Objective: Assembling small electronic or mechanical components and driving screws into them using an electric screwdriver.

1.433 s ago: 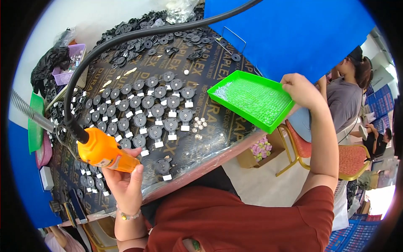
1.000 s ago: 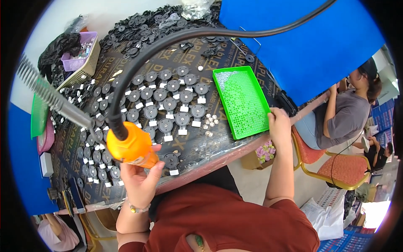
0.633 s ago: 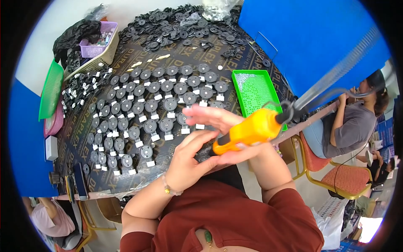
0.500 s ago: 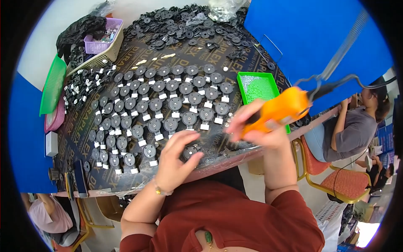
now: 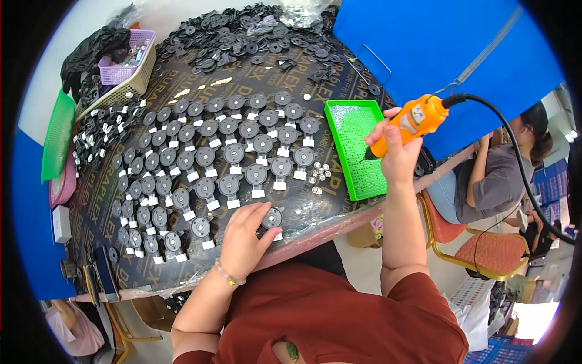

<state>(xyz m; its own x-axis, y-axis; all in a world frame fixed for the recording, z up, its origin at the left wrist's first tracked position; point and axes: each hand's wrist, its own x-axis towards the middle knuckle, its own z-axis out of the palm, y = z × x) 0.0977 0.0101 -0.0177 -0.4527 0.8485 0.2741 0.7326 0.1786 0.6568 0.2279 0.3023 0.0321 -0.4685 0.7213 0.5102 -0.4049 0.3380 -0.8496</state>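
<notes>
My right hand [image 5: 401,151] is wrapped round an orange electric screwdriver [image 5: 418,118]. Its dark tip points down and left over a green tray [image 5: 357,192] whose far end holds many tiny silvery pieces, likely screws. At the table's near edge, my left hand [image 5: 242,239] has its thumb and forefinger on either side of a black round part [image 5: 272,217] with a white tab. The palm side of that hand is hidden. Rows of similar black discs with white tabs [image 5: 233,154] cover the table ahead of it.
Several small metal pieces [image 5: 319,172] lie left of the tray. A heap of black parts [image 5: 242,42] fills the table's back; baskets [image 5: 130,73] stand at the far left. A black cable [image 5: 515,145] and a coiled hanger [image 5: 488,48] run from the screwdriver. A co-worker [image 5: 494,176] sits at right.
The screwdriver has swung up and right, its tip coming over the green tray. My left hand has lowered, with finger and thumb closing about the near disc. The whole view has shifted slightly.
</notes>
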